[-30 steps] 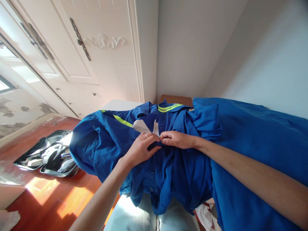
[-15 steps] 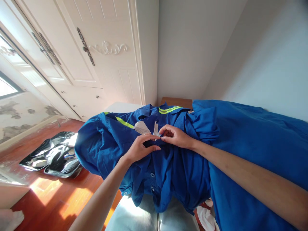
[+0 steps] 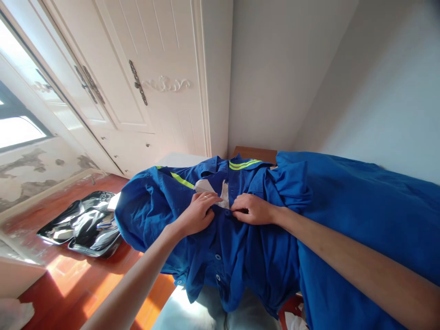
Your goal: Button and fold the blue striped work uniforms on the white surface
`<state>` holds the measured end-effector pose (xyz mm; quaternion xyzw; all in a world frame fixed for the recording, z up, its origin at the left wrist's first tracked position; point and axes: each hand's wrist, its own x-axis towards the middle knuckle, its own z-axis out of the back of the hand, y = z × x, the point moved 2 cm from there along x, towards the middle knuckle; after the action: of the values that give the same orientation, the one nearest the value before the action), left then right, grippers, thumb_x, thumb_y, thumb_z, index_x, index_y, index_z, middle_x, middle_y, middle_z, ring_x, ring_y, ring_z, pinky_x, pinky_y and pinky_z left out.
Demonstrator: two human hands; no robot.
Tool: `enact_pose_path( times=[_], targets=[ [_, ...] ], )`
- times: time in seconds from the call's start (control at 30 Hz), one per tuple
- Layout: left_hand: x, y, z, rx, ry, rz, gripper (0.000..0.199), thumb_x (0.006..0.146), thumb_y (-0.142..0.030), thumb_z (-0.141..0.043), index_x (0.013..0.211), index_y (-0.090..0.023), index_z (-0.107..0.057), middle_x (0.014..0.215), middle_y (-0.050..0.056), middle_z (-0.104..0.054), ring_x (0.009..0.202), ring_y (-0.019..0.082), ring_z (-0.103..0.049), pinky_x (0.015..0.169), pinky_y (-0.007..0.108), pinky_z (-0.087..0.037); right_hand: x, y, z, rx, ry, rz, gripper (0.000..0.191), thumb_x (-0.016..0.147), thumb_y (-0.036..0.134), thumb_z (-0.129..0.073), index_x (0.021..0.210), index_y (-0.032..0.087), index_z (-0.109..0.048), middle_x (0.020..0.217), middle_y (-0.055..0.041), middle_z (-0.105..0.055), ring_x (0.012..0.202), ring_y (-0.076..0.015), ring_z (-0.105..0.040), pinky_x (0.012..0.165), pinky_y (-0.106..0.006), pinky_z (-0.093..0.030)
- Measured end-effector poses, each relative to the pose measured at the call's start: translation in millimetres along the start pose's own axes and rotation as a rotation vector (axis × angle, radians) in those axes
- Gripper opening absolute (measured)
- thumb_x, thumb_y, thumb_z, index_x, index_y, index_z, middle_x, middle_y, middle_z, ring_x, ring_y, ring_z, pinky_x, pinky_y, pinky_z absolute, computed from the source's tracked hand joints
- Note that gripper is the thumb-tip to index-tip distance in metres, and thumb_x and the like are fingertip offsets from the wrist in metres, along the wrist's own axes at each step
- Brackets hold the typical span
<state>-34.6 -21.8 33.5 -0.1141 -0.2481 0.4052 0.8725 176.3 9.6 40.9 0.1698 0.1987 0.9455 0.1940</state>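
A blue work jacket (image 3: 240, 256) with yellow-green stripes lies rumpled across the bed edge and over my lap, its lower front buttons showing. My left hand (image 3: 201, 211), a ring on one finger, is on the left side of the front opening; its index finger points inward and the thumb is bent against the cloth. Just across from it, my right hand (image 3: 252, 209) is closed on the other front edge, with fingers curled. Between the hands, a white piece (image 3: 225, 195) shows inside the opening. Another whitish piece (image 3: 204, 185) lies by the collar.
Blue bedding (image 3: 360, 220) spreads to the right, beside the grey wall. A cream wardrobe (image 3: 172, 114) stands ahead. An open packed suitcase (image 3: 80, 224) lies on the red-brown floor (image 3: 96, 284) at left. Pale trousers (image 3: 192, 307) cover my legs.
My fingertips, which met over the front opening, have moved apart, with the right hand now on its own side. More of the white piece shows between them. The view has shifted slightly.
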Motion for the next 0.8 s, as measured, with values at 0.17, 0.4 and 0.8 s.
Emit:
enact_pose_path(
  times=[0.17,0.4,0.8],
  targets=[
    [-1.4,33.5,36.1,0.157,0.088,-0.003,0.044,0.084,-0.007,-0.04,0.117,-0.02,-0.066,0.117,0.01,-0.069,0.113,0.024,-0.061,0.099,0.041,-0.045,-2.6,1.9,3.2,0.034,0.007,0.006,0.026,0.08,0.013,-0.05,0.086,0.016,-0.075,0.081,-0.0072,-0.074,0.076,-0.0191,-0.066,0.075,-0.028,-0.047],
    [7.5,35.9,60.9,0.327,0.278,-0.08,0.039,0.077,-0.009,-0.053,0.109,-0.024,-0.07,0.095,0.006,-0.072,0.09,0.022,-0.064,0.084,0.034,-0.047,1.8,-1.3,-0.5,-0.125,0.069,-0.306,0.053,0.084,0.016,-0.047,0.136,0.024,-0.057,0.107,-0.0067,-0.075,0.087,-0.0223,-0.071,0.079,-0.029,-0.048],
    [21.4,6.9,81.3,0.588,-0.184,-0.162,0.024,0.092,-0.022,-0.048,0.101,-0.022,-0.07,0.075,0.003,-0.07,0.076,0.018,-0.064,0.074,0.031,-0.044,4.9,8.2,7.5,-0.361,0.116,-0.44,0.024,0.089,0.016,-0.043,0.101,0.02,-0.063,0.097,-0.0079,-0.072,0.091,-0.0217,-0.067,0.072,-0.027,-0.04]
  ],
)
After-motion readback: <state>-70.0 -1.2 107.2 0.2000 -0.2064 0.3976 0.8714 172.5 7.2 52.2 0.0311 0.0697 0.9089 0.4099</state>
